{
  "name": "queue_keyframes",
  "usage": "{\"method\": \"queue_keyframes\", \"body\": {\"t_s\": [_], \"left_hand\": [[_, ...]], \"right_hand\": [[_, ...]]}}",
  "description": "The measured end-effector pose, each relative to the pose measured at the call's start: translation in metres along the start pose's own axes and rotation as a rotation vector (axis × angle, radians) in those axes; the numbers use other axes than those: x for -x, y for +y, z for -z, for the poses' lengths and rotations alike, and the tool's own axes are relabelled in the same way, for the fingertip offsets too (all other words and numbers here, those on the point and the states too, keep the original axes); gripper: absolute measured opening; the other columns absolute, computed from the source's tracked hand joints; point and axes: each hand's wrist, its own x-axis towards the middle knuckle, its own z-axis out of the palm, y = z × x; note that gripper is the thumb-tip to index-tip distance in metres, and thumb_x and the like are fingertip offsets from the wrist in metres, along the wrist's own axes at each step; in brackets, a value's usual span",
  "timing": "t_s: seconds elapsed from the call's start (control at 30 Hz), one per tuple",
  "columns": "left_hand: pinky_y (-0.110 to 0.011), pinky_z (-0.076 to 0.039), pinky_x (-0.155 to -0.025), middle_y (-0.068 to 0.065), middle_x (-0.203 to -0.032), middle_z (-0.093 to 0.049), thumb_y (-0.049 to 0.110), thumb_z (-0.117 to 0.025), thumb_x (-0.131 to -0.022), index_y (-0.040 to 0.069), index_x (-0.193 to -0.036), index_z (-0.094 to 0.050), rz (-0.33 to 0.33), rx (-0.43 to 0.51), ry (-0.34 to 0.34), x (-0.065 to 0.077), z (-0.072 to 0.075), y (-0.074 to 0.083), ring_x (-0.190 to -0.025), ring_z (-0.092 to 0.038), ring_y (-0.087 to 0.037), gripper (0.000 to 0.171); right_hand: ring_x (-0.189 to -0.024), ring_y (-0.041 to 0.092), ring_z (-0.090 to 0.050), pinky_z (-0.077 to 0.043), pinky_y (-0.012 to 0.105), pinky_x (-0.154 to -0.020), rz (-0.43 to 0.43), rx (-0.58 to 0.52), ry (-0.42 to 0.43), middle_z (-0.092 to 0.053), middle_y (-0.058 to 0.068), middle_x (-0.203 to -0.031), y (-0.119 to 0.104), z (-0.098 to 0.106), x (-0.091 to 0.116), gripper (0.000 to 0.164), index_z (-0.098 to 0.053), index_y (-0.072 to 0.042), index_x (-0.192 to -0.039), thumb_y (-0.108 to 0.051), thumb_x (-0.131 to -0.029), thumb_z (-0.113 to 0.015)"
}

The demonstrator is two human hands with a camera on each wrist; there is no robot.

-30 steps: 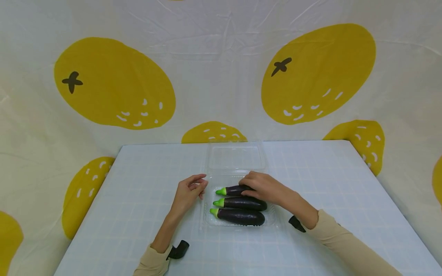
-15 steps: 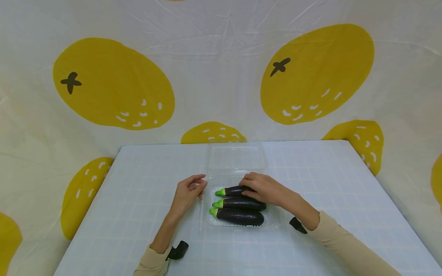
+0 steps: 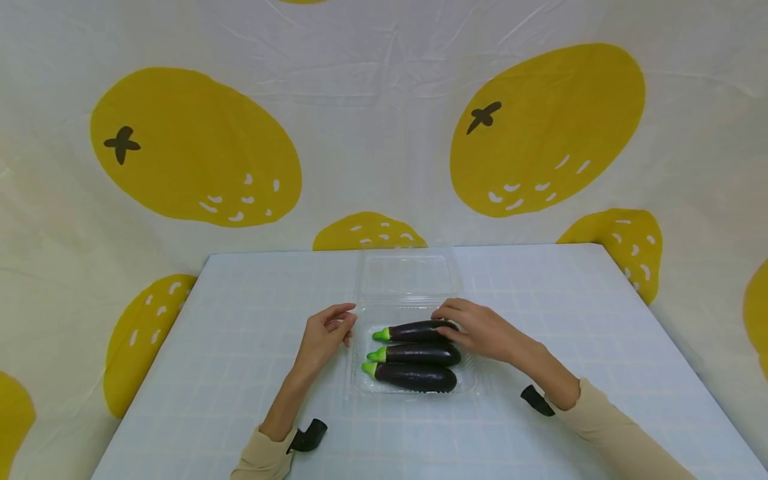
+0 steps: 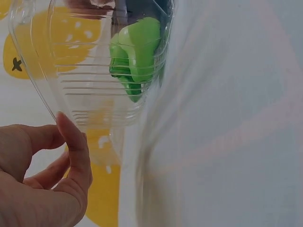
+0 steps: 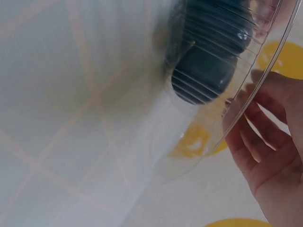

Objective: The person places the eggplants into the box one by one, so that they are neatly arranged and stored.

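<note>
Three eggplants (image 3: 420,355) lying side by side in a clear plastic box (image 3: 470,383), green stems all pointing to the person's left, which I'd guess is about making them nest neatly instead of rolling around. The far eggplant (image 3: 409,331) is the one getting attention: the right hand (image 3: 487,331) is at its fat end, thumb on the near side and the other fingers around the far side, probably because straddling the round end gives good control over how it sits. Can't tell from these views whether those fingers actually pinch it or just rest loosely there. The left hand (image 3: 321,339) sits at the stem side of the box, fingers loosely bent with nothing between them, and the wrist view has one fingertip right at the rim, maybe touching. Looks to me like it's placed there to steady the box, since thin plastic like that would slide easily. The lid (image 3: 411,275) lies folded back away from the person, leaving room to reach in. Under it all is a desk (image 3: 264,300) with a pale checked cloth (image 3: 540,293), and behind that hangs a sheet (image 3: 378,133) with big yellow fruit prints.
</note>
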Motion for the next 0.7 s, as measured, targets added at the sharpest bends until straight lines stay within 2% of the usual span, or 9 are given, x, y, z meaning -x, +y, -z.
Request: {"method": "queue_keyframes", "body": {"t_s": [0.2, 0.43, 0.57, 0.7], "left_hand": [[-0.024, -0.054, -0.055, -0.030, -0.106, -0.064, 0.009, -0.069, -0.099, -0.007, -0.128, -0.066, 0.007, 0.019, 0.000, -0.001, 0.000, 0.000, -0.069, -0.062, -0.022, 0.033], [-0.023, -0.054, -0.056, -0.028, -0.104, -0.068, 0.010, -0.068, -0.100, -0.006, -0.128, -0.066, 0.001, -0.021, 0.028, -0.005, 0.000, 0.001, -0.068, -0.061, -0.019, 0.032], [-0.022, -0.054, -0.056, -0.027, -0.106, -0.069, 0.010, -0.067, -0.101, -0.007, -0.126, -0.066, 0.005, -0.024, 0.035, -0.008, -0.001, -0.002, -0.069, -0.061, -0.017, 0.031], [-0.022, -0.053, -0.058, -0.027, -0.108, -0.069, 0.013, -0.066, -0.102, -0.008, -0.126, -0.066, 0.015, -0.021, 0.037, -0.011, -0.002, -0.003, -0.072, -0.062, -0.016, 0.032]], "right_hand": [[-0.100, 0.017, -0.065, -0.058, 0.034, -0.080, -0.044, -0.001, 0.047, -0.068, 0.004, -0.108, 0.006, 0.006, 0.012, 0.024, -0.073, -0.006, -0.111, -0.005, -0.088, -0.080], [-0.104, 0.021, -0.063, -0.058, 0.040, -0.085, -0.066, 0.029, 0.148, -0.068, 0.004, -0.111, 0.016, 0.006, 0.021, 0.032, -0.072, -0.008, -0.110, 0.004, -0.082, -0.083], [-0.103, 0.020, -0.062, -0.055, 0.033, -0.087, -0.073, 0.032, 0.216, -0.067, 0.004, -0.110, 0.023, 0.005, 0.025, 0.033, -0.072, -0.008, -0.110, 0.006, -0.081, -0.082], [-0.104, 0.024, -0.062, -0.046, 0.019, -0.095, -0.074, 0.025, 0.277, -0.067, 0.007, -0.111, 0.030, 0.002, 0.029, 0.038, -0.072, -0.004, -0.110, 0.010, -0.077, -0.084]]}}
